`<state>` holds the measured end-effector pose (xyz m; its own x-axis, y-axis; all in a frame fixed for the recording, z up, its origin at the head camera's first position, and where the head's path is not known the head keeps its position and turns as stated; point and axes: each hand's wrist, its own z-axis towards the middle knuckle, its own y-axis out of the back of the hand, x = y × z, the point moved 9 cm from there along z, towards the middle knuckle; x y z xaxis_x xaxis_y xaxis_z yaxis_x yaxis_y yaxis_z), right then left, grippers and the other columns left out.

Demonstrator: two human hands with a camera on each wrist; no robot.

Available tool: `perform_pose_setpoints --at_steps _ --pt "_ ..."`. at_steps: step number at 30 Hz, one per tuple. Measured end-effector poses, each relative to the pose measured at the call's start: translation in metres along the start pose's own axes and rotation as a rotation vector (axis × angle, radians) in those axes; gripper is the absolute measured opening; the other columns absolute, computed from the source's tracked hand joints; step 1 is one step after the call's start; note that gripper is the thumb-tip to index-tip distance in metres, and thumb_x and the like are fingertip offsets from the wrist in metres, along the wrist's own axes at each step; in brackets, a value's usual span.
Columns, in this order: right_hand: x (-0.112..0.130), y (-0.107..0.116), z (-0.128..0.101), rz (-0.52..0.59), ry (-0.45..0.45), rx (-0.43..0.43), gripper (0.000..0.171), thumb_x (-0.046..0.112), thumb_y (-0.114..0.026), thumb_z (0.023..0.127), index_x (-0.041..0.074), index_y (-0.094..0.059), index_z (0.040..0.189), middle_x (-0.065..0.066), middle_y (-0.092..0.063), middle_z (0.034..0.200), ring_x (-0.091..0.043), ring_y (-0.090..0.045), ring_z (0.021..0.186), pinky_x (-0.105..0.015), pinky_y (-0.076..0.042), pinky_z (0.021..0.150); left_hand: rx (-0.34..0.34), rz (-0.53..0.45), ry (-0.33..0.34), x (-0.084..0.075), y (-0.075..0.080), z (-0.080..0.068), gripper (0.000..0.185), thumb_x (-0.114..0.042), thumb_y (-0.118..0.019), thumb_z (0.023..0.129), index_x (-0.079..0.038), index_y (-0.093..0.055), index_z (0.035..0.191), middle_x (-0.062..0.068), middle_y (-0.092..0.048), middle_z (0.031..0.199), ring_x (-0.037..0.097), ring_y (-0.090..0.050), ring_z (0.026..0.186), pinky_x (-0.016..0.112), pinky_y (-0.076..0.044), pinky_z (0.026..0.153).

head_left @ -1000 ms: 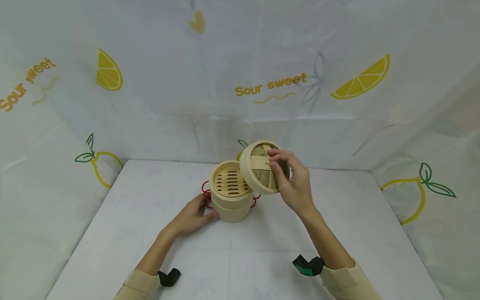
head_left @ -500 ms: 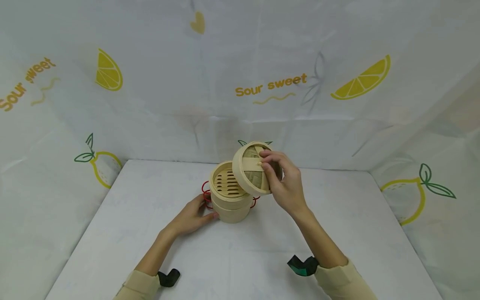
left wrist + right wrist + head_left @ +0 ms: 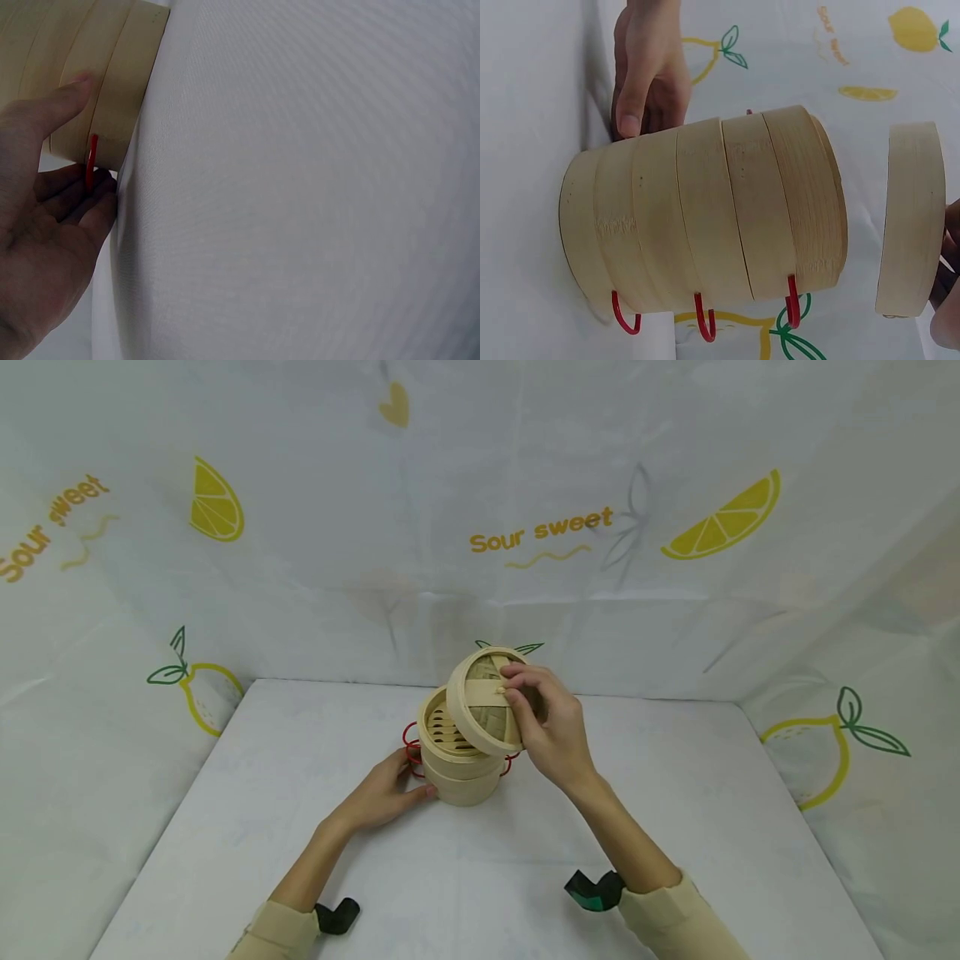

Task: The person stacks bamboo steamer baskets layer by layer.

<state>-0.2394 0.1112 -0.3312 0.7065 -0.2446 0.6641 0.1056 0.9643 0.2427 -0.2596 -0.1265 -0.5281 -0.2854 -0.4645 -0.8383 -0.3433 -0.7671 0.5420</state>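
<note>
A stacked bamboo steamer stands upright on the table, its top tier showing a slotted base. Red loop handles stick out from its sides. My left hand holds the stack low on its left side. In the left wrist view the thumb lies on the wall and the fingertips sit by a red loop. With thumb and fingers, my right hand pinches the knob of the domed steamer lid. The lid is tilted, over the right part of the opening; in the right wrist view a gap separates it from the stack.
A white cloth covers the table. Behind it and at both sides hangs a pale curtain with lemon prints. Each wrist has a black strap, the right one with some green on it.
My right hand has carried the lid to the left and slightly down, so it now covers more of the stack's opening. The left hand and the steamer stay where they were.
</note>
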Motion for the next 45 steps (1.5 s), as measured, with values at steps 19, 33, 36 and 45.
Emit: perform_pose_setpoints --at_steps 19,33,36,45 --pt "0.001 -0.018 -0.002 -0.051 0.062 -0.009 0.006 -0.008 -0.07 0.1 -0.009 -0.069 0.106 -0.025 -0.074 0.125 -0.041 -0.071 0.125 -0.014 -0.054 0.114 0.001 -0.004 0.004 0.001 -0.001 0.0 0.071 -0.027 -0.084 0.097 -0.001 -0.052 0.154 0.013 -0.064 0.15 0.031 -0.058 0.148 0.05 -0.046 0.129" --pt "0.002 -0.025 0.0 -0.069 0.074 0.002 0.006 -0.007 -0.069 0.101 -0.009 -0.069 0.106 -0.025 -0.074 0.124 -0.04 -0.071 0.125 -0.015 -0.053 0.115 -0.007 -0.016 -0.007 -0.001 0.0 0.001 0.069 -0.025 -0.084 0.097 0.0 -0.053 0.153 0.014 -0.065 0.149 0.032 -0.059 0.147 0.051 -0.046 0.129" --pt "0.002 -0.028 0.0 -0.08 0.071 0.007 0.006 -0.005 -0.069 0.102 -0.009 -0.07 0.106 -0.024 -0.074 0.124 -0.04 -0.07 0.127 -0.018 -0.053 0.117 -0.006 -0.018 -0.008 -0.001 0.0 0.001 0.069 -0.025 -0.084 0.097 0.0 -0.053 0.153 0.014 -0.065 0.149 0.032 -0.059 0.147 0.051 -0.047 0.128" --pt "0.003 -0.034 0.0 -0.127 0.084 0.017 0.005 -0.003 -0.069 0.103 -0.006 -0.071 0.106 -0.023 -0.075 0.124 -0.038 -0.071 0.126 -0.033 -0.058 0.115 -0.01 -0.007 -0.005 0.002 0.001 0.001 0.068 -0.024 -0.084 0.096 0.0 -0.053 0.152 0.014 -0.065 0.149 0.032 -0.059 0.146 0.051 -0.048 0.128"
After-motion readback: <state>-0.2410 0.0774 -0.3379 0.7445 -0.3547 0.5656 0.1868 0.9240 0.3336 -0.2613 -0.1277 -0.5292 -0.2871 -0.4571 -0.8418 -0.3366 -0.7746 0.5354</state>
